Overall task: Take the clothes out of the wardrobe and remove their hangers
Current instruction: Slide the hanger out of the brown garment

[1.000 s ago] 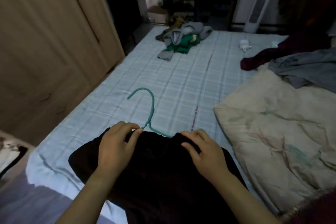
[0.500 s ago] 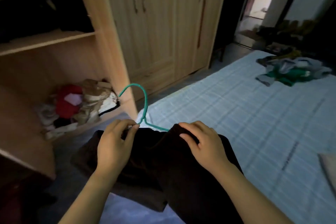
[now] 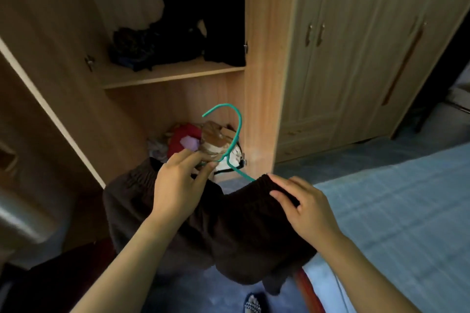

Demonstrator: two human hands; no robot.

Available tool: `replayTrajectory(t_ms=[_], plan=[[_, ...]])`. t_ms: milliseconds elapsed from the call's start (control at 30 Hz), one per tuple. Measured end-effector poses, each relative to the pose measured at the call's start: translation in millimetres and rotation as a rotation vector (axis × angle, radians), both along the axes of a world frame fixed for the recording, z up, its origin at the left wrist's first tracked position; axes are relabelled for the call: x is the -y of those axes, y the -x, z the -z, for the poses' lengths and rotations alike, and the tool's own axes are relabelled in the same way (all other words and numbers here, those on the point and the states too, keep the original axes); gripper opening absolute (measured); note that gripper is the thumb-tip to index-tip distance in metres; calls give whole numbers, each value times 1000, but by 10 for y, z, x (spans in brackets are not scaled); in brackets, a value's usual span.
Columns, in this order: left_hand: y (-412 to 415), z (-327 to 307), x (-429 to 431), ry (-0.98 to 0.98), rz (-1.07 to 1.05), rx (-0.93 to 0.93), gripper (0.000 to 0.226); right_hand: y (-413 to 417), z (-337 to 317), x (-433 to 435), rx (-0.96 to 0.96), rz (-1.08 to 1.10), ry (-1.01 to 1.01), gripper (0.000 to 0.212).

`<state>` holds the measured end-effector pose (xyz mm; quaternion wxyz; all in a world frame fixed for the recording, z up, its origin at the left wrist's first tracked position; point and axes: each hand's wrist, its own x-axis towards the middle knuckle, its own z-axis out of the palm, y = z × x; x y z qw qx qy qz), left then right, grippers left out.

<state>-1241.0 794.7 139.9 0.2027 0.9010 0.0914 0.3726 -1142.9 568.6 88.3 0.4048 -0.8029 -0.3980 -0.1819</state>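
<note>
Wooden wardrobe (image 3: 264, 63) open; checked blue bed (image 3: 396, 206) at right.

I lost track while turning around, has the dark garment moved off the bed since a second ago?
Yes. The dark garment lay flat on the bed; now both hands hold it up past the bed's edge, toward the open wardrobe.
</note>
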Motion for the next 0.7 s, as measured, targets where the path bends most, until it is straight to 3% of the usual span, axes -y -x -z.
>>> replayTrajectory(t_ms=[333, 533, 700], plan=[[-1965, -704, -1631, -24, -104, 70, 28, -2222, -737, -1728, 189, -103, -138, 34], [-2847, -1455, -2581, -99, -195, 203, 16, -3249, -1538, -2826, 397, -82, -161, 34], [-3440, -2188, -3342, -168, -216, 295, 18, -3926, -2331, -3634, 414, -79, -194, 33]])
